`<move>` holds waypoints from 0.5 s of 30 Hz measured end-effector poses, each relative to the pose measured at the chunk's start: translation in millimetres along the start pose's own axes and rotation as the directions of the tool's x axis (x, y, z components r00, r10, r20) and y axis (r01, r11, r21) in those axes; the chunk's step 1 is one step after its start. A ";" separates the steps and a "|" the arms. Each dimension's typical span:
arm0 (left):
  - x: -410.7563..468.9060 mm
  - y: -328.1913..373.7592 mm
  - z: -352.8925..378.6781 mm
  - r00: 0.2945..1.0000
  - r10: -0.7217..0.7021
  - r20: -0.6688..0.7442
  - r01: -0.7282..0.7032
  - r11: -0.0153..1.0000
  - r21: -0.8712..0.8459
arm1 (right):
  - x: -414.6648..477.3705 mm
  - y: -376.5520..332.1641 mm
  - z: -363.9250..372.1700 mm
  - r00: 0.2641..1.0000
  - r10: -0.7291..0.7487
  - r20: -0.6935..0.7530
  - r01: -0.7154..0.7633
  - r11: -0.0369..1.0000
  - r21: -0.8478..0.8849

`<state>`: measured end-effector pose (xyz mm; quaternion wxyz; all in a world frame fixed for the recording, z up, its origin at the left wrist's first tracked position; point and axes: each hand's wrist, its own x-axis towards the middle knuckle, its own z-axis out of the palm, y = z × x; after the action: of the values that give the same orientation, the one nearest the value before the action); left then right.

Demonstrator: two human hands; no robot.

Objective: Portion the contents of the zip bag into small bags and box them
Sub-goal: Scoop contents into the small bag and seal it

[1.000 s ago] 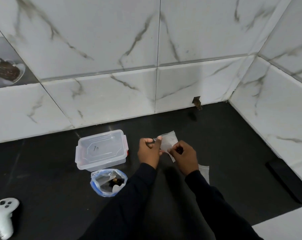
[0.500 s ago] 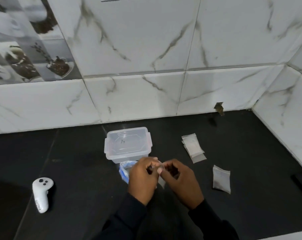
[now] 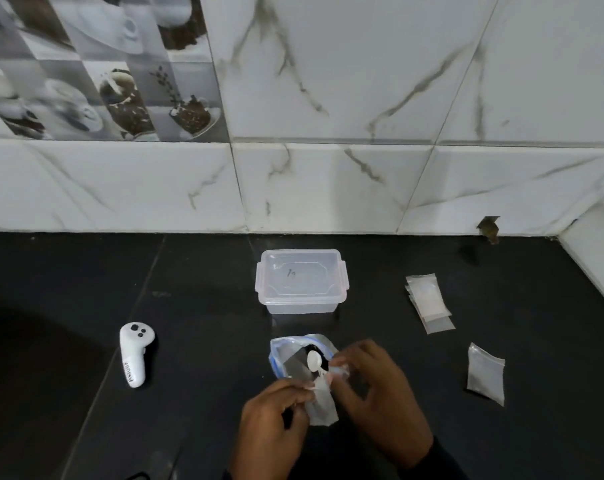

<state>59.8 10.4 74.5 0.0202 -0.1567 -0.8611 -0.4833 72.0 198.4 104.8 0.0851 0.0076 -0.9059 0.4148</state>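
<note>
Small bag (image 3: 323, 401): thin, limp, slick film held above the table's near edge; best pinched at the mouth corners.
Left hand (image 3: 276, 420): grip pinched on the small bag's mouth.
Right hand (image 3: 380, 393): fingers at the mouth; blurred, grip cannot be told.
Zip bag (image 3: 290, 358): open, soft, white spoon (image 3: 315, 361) inside, just behind the hands.
Box (image 3: 302, 280): lidded, mid-table.
Around: spare bags (image 3: 428, 301), filled bag (image 3: 486, 374), controller (image 3: 134, 353); none obstruct.

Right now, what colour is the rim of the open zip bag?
Blue; the zip bag rim shows it best in the head view.
</note>
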 end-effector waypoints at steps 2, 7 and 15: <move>0.5 0.6 -5.0 1.000 -0.013 0.010 0.013 1.000 -0.027 | 13.3 -5.7 -4.0 1.000 0.020 -0.020 -0.020 1.000 0.010; 3.0 1.4 -6.7 1.000 -0.003 0.026 0.004 0.999 -0.049 | 58.3 14.3 30.5 0.895 0.306 0.325 -0.200 0.926 -0.320; 6.9 2.1 -18.2 0.975 -0.010 0.220 0.008 1.000 0.009 | 84.8 27.6 53.2 0.728 0.499 0.470 -0.077 0.741 -0.667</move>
<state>51.7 -2.1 87.2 -0.0770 -0.2052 -0.8606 -0.4596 -21.7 181.2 63.6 -0.2907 -0.0332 -0.9525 0.0839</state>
